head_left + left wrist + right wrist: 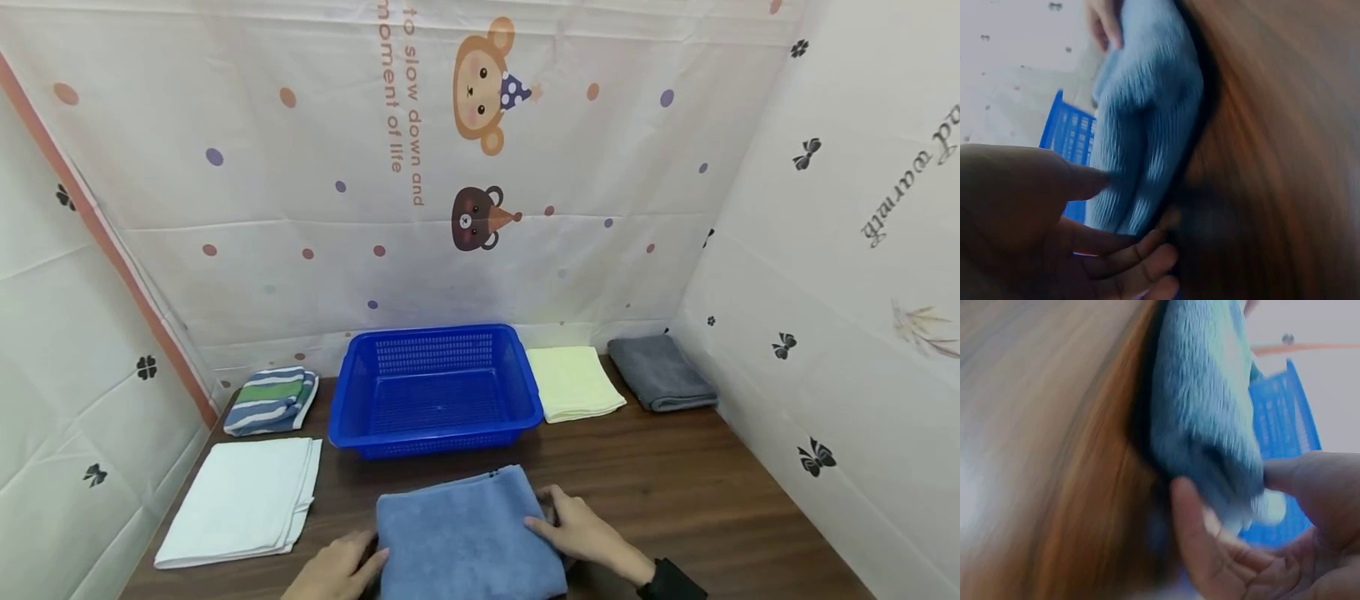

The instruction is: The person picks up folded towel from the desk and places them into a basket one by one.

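Observation:
A folded blue towel (465, 537) is at the front middle of the table, between both hands. At its left side, my left hand (337, 567) grips the edge with the thumb on top. My right hand (581, 527) holds the opposite edge, also thumb uppermost. Seen from the left wrist, the towel's thick folded layers (1147, 131) lie between thumb and fingers, whose tips reach under it. The right wrist view has the towel's rolled end (1210, 437) pinched the same way, somewhat blurred. A dark gap shows along its underside.
Behind the towel stands a blue plastic basket (435, 439) with nothing in it. To its left lie a striped cloth (272, 402) and a white cloth (236, 500); to its right, a pale yellow cloth (573, 383) and a dark grey towel (660, 372). Fabric walls border the wooden table (675, 492).

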### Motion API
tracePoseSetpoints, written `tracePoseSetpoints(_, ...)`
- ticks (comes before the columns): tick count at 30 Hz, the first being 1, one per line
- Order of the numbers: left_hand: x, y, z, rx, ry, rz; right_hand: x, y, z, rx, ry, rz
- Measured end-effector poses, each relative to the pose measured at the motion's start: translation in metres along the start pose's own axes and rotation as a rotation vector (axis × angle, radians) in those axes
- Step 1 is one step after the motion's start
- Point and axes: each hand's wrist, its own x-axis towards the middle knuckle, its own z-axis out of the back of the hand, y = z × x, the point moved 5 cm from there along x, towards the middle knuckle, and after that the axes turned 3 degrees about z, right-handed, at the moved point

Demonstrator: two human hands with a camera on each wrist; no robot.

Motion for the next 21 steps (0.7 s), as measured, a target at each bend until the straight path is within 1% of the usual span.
tracePoseSetpoints(2,0.003,-0.005,-0.006,-0.089,0.046,-0.054,-0.002,-0.007,0.003,0.078,0.038,-0.052)
tracePoseSetpoints(3,0.004,-0.007,-0.008,-0.134,0.064,-0.067,-0.003,-0.010,0.004,0.100,0.053,-0.069)
tracePoseSetpoints(5,0.005,-0.011,-0.009,-0.222,0.088,-0.067,-0.004,-0.011,0.004,0.121,0.073,-0.076)
tracePoseSetpoints(6,0.005,-0.013,-0.009,-0.266,0.093,-0.058,-0.005,-0.010,0.004,0.123,0.077,-0.075)
tracePoseSetpoints(7,0.005,-0.014,-0.009,-0.277,0.101,-0.046,-0.005,-0.009,0.003,0.121,0.078,-0.073)
tracePoseSetpoints(9,0.004,-0.016,-0.009,-0.332,0.084,-0.024,-0.005,-0.008,0.002,0.113,0.069,-0.066)
tracePoseSetpoints(11,0.004,-0.018,-0.008,-0.363,0.070,0.010,-0.004,-0.010,0.001,0.137,0.063,-0.079)
tracePoseSetpoints(12,0.004,-0.018,-0.009,-0.371,0.064,0.035,-0.003,-0.014,-0.001,0.155,0.060,-0.088)
tracePoseSetpoints(13,0.004,-0.019,-0.009,-0.382,0.056,0.058,-0.001,-0.022,-0.003,0.194,0.070,-0.110)
tracePoseSetpoints(14,0.004,-0.019,-0.009,-0.429,0.038,0.073,0.004,-0.036,-0.006,0.268,0.079,-0.138)
tracePoseSetpoints(16,0.005,-0.019,-0.009,-0.475,0.022,0.102,0.017,-0.071,-0.016,0.429,0.112,-0.206)
tracePoseSetpoints(18,0.005,-0.019,-0.007,-0.513,-0.008,0.115,0.030,-0.104,-0.024,0.564,0.140,-0.260)
tracePoseSetpoints(19,0.005,-0.019,-0.005,-0.525,-0.025,0.122,0.035,-0.116,-0.027,0.626,0.156,-0.284)
tracePoseSetpoints(20,0.005,-0.020,-0.004,-0.534,-0.043,0.128,0.039,-0.124,-0.029,0.670,0.162,-0.284)
tracePoseSetpoints(21,0.004,-0.020,-0.002,-0.539,-0.060,0.127,0.040,-0.123,-0.029,0.682,0.172,-0.280)
